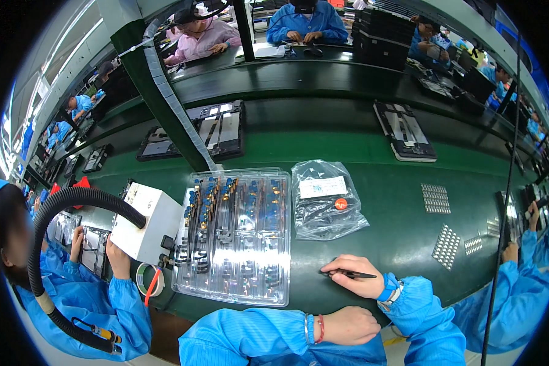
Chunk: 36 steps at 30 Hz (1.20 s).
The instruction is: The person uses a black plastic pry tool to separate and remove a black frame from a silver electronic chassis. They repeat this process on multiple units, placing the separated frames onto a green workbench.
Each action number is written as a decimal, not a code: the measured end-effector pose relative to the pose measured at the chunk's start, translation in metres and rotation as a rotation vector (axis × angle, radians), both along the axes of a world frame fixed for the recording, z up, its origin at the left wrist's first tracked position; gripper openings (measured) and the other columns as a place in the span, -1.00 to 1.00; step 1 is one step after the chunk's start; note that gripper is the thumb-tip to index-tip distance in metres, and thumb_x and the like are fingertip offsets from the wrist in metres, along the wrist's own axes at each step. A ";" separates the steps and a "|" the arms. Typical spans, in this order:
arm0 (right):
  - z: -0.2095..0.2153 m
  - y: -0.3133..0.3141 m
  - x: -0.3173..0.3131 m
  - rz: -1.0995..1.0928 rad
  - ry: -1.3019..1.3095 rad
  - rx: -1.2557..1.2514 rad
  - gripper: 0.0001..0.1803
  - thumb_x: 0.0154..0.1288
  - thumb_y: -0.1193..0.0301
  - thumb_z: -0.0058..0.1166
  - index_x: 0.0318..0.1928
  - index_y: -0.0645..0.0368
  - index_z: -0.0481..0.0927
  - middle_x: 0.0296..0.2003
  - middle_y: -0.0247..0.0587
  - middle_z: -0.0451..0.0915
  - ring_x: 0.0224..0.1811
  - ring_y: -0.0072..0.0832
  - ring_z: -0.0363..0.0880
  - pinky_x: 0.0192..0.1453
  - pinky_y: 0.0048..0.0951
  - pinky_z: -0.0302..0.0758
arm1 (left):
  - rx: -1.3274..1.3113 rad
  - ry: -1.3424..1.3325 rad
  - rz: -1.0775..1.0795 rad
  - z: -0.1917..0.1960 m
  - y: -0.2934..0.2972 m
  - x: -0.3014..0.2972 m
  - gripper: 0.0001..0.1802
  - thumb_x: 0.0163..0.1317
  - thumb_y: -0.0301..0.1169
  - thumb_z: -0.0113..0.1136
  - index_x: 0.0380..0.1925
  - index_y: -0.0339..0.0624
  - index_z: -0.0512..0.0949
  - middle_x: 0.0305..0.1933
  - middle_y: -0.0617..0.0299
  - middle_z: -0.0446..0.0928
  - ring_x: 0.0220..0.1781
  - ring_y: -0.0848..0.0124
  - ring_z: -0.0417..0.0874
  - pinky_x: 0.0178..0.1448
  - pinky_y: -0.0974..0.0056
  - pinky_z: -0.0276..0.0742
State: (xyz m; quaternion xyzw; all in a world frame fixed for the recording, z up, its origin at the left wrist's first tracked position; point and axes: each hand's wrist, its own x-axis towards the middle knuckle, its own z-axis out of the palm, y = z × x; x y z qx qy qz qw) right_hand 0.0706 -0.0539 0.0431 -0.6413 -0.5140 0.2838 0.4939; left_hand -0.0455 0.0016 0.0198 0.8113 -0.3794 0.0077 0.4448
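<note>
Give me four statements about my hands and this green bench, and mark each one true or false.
1. The right hand holds a dark pen-like tool. True.
2. The left hand grips the clear bag. False: the clear bag lies on the green bench, apart from both hands.
3. The clear tray lies left of the clear bag. True.
4. The round orange-red sticker is on the clear tray. False: it is on the clear bag.

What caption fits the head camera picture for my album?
Right hand holds a thin black tool, left hand close by, a clear parts tray at left.
</note>
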 end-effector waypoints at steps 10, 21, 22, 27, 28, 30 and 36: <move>-0.001 0.000 0.000 0.000 0.002 0.003 -0.79 0.22 0.43 0.03 -0.13 0.16 0.55 -0.41 -0.28 0.48 -0.43 -0.53 0.39 -0.32 -0.53 0.37 | 0.015 -0.003 0.004 -0.003 -0.001 0.000 -0.84 0.11 -0.35 0.02 -0.53 -0.20 0.41 -0.55 0.13 0.41 -0.43 0.17 0.48 -0.32 0.14 0.41; 0.000 0.000 0.000 0.006 -0.008 0.011 -0.79 0.22 0.43 0.03 -0.13 0.17 0.55 -0.41 -0.26 0.48 -0.43 -0.51 0.40 -0.34 -0.52 0.37 | 0.001 -0.014 0.012 -0.003 -0.002 0.000 -0.85 0.10 -0.36 0.04 -0.54 -0.19 0.41 -0.56 0.14 0.41 -0.44 0.18 0.48 -0.33 0.14 0.41; 0.000 0.000 0.000 0.007 -0.009 0.013 -0.79 0.22 0.43 0.03 -0.13 0.17 0.55 -0.41 -0.27 0.48 -0.43 -0.52 0.40 -0.34 -0.53 0.37 | 0.001 -0.014 0.013 -0.004 -0.002 0.000 -0.85 0.09 -0.36 0.04 -0.54 -0.19 0.41 -0.56 0.15 0.41 -0.44 0.18 0.48 -0.33 0.14 0.41; -0.001 0.000 0.000 0.000 -0.009 0.015 -0.79 0.21 0.44 0.03 -0.14 0.17 0.55 -0.41 -0.27 0.49 -0.44 -0.53 0.39 -0.35 -0.53 0.36 | -0.006 -0.021 0.013 -0.004 -0.002 0.000 -0.85 0.10 -0.36 0.04 -0.55 -0.19 0.40 -0.57 0.15 0.41 -0.44 0.19 0.48 -0.33 0.15 0.41; -0.001 0.000 0.000 0.001 -0.008 0.019 -0.79 0.21 0.44 0.03 -0.14 0.16 0.55 -0.41 -0.27 0.49 -0.44 -0.53 0.39 -0.35 -0.53 0.36 | -0.009 -0.020 0.015 -0.004 -0.002 -0.001 -0.84 0.10 -0.35 0.04 -0.55 -0.19 0.40 -0.57 0.15 0.41 -0.44 0.19 0.48 -0.33 0.15 0.41; -0.003 0.001 -0.001 0.003 -0.012 0.020 -0.79 0.21 0.44 0.03 -0.13 0.16 0.55 -0.41 -0.28 0.49 -0.45 -0.53 0.38 -0.35 -0.53 0.36 | -0.007 -0.018 0.019 -0.004 -0.002 -0.002 -0.84 0.10 -0.35 0.04 -0.54 -0.19 0.40 -0.57 0.15 0.40 -0.44 0.19 0.48 -0.33 0.15 0.40; 0.002 -0.003 0.001 -0.047 -0.052 0.111 -0.81 0.22 0.41 -0.01 -0.19 0.16 0.58 -0.26 -0.16 0.49 -0.22 -0.40 0.41 -0.12 -0.44 0.38 | 0.031 -0.007 0.004 -0.003 -0.001 0.000 -0.85 0.10 -0.35 0.04 -0.53 -0.20 0.41 -0.54 0.14 0.42 -0.43 0.19 0.48 -0.32 0.16 0.42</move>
